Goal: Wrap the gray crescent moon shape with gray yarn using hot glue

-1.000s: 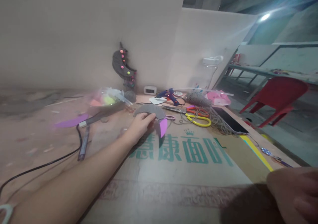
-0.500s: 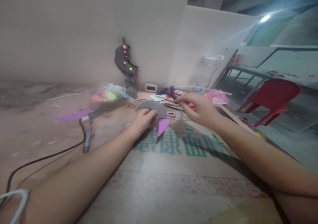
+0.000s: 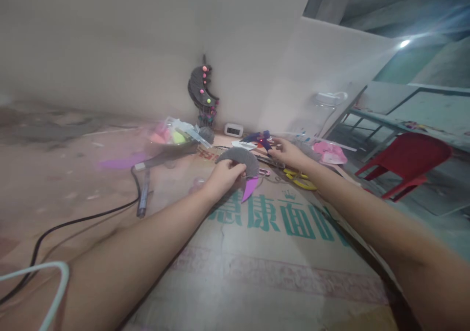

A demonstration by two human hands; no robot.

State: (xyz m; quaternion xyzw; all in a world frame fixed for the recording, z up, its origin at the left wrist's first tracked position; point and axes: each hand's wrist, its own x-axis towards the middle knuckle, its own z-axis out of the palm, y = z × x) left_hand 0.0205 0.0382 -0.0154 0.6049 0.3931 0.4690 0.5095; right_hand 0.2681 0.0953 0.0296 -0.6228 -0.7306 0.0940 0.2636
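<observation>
My left hand [image 3: 226, 177] pinches a crescent [image 3: 240, 158] wrapped in grey yarn, just above the cardboard. A bare purple tip [image 3: 250, 188] of the crescent points down toward me. Farther back, my right hand [image 3: 288, 153] has its fingers closed round the handle of a dark blue glue gun [image 3: 265, 141], on which a small red light shows. Yellow-handled scissors [image 3: 300, 180] lie below my right wrist. Close to the crescent is a small pink cutter [image 3: 264, 172].
A finished-looking yarn crescent with coloured balls [image 3: 201, 87] is against the wall. Along the back are a bag of colourful balls [image 3: 171, 136], a small digital clock [image 3: 233, 130], a clear bottle [image 3: 325, 113] and a pink bag [image 3: 329, 153]. A marker [image 3: 143, 201] and black cable [image 3: 86, 217] lie left.
My right hand has moved onto the glue gun's handle and closed on it. The left hand keeps hold of the crescent. The whole view has shifted, so things appear farther right.
</observation>
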